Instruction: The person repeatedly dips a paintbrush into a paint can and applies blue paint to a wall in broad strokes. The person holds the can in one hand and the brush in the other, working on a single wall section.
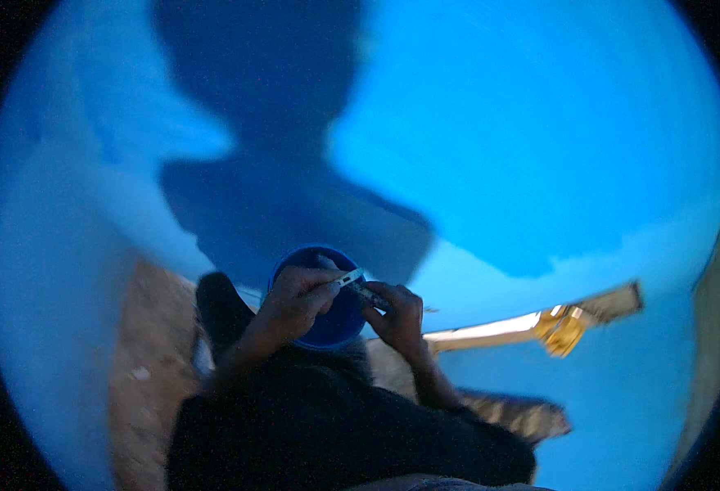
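Observation:
My left hand [295, 301] pinches a small pale strip [350, 277] with a dark slot in it, over the mouth of a blue bucket [301, 250]. My right hand [400, 316] has its fingers closed on a narrow, dark, speckled tool piece [369, 294], just right of the strip. Whether the strip and the piece are joined cannot be told. Both hands are close together at chest-to-lap height in the picture, in dim light. The bucket's inside looks dark blue, and its contents are not clear.
A blue painted wall [519, 153] fills the view ahead, with a large dark shadow [261, 92] on it. Brown bare ground [151, 368] shows at the left. At the right lies a long wooden piece [489, 331] with a yellow object [559, 331] on it. Dark clothing [335, 423] spans the bottom.

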Tool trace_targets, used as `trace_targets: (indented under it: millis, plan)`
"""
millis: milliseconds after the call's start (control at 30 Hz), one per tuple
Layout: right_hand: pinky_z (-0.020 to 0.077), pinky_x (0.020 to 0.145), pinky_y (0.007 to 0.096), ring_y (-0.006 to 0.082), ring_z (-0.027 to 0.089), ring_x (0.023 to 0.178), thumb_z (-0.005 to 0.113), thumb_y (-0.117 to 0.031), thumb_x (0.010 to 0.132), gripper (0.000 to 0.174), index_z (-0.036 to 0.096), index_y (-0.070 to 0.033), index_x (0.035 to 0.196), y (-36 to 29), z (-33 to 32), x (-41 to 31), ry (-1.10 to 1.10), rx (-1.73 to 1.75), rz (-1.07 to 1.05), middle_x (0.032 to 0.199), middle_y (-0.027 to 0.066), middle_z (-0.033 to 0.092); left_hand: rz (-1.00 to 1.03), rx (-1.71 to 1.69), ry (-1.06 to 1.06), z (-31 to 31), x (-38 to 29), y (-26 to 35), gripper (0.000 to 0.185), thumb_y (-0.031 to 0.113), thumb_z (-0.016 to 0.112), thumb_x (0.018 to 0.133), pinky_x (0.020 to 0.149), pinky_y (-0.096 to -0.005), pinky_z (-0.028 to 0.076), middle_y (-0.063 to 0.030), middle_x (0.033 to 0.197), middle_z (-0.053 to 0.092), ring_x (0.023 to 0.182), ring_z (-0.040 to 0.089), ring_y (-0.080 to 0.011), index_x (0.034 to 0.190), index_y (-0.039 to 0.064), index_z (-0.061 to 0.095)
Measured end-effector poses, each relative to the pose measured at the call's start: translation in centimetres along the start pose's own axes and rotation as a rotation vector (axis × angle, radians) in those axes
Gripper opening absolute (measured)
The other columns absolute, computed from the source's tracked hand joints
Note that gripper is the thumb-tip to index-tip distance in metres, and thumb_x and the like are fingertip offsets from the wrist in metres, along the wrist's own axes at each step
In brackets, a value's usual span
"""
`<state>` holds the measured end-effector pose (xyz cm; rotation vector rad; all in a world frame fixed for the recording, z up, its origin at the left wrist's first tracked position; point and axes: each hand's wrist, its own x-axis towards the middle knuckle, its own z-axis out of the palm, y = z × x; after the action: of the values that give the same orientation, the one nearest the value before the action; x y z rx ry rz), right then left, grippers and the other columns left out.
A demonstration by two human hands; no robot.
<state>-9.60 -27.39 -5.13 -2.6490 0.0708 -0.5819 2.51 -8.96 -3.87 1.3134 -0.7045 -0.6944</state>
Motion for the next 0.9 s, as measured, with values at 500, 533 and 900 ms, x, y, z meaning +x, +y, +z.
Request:
trace_targets:
  millis: [500, 533, 900]
  plan:
    - [0.0494, 0.057, 0.036, 0.0182, 0.061, 0.06, 0.067, -0.031, 0.079, 0.031, 0.069, -0.001, 0.09, 2.8, 6.2, -1.4, -0.143, 0.666, 0.192, 0.071, 0.0092, 0.067, -0.118, 0.032, 0.146, -1.7, -0.5, -3.7, 0.016, 0.012, 0.054, 0.083, 0.046, -0.0267, 0.023, 0.0068, 0.058, 0.04, 0.049, 0.033, -0.0072, 0.086, 0.002, 0.067]
    - [0.0491, 0.056, 0.0359, 0.0176, 0.061, 0.059, 0.067, -0.031, 0.08, 0.032, 0.069, -0.001, 0.089, 3.0, 5.4, -0.4, -0.16, 0.689, 0.177, 0.07, 0.0085, 0.067, -0.135, -0.104, 0.166, -1.0, 0.9, -4.0, 0.016, 0.011, 0.054, 0.083, 0.046, -0.0268, 0.022, 0.0072, 0.058, 0.039, 0.049, 0.031, -0.0072, 0.085, 0.002, 0.066]
    - [0.0494, 0.057, 0.0409, 0.0289, 0.063, 0.06, 0.07, -0.027, 0.077, 0.03, 0.069, -0.005, 0.097, 1.1, 2.3, -1.5, -0.039, 0.098, 0.028, 0.071, 0.0148, 0.067, -0.139, -0.066, 0.124, 0.2, -1.0, -4.2, 0.022, 0.012, 0.051, 0.091, 0.045, -0.0234, 0.023, 0.0049, 0.059, 0.04, 0.05, 0.032, -0.0051, 0.098, -0.003, 0.064]
